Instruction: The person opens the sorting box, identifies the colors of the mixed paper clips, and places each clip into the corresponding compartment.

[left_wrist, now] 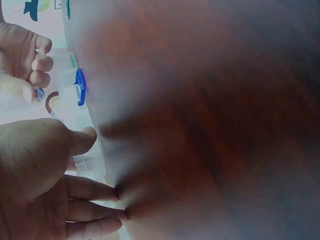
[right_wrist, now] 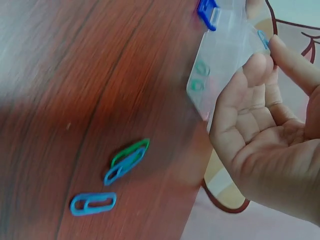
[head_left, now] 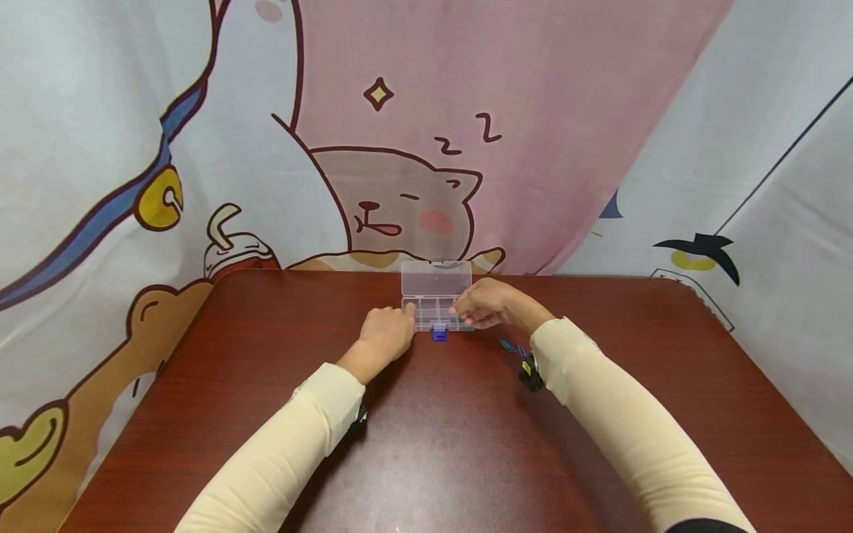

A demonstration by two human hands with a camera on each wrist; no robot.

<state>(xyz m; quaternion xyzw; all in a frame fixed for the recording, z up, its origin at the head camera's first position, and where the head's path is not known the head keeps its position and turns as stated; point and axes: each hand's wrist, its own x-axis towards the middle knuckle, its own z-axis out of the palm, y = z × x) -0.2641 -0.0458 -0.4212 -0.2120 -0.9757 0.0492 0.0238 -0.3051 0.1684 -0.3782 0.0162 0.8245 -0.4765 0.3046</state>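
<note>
Sitting far from the rig, I thought the small blue clip (right_wrist: pixel 262 39) could slip first. The right hand (head_left: pixel 489 302) pinched just one end of it, thumb against finger, and the rest poked out — so a little bump could send it down outside the clear box (head_left: pixel 428 305).

The box sat near the middle of the worktop's (head_left: pixel 426 444) far edge, with its lid (head_left: pixel 436 280) up on that side. The right hand was so near the box's right end that I feared a knock. That could shove the box or jumble the green clips (right_wrist: pixel 196 83) in its near right corner.

The left hand (head_left: pixel 389 332) was not clenched. Its fingers were mostly straight at the box's left end, and some tips looked to touch the worktop. To me that was a light hold-still, so a hard push could slide the box.

Three loose clips (right_wrist: pixel 94 203) lay off the box's near right corner, toward the worktop's right edge. Two of them touched — a grab for one could bring both. The right sleeve (head_left: pixel 566 355) was close too, and could sweep them away.
</note>
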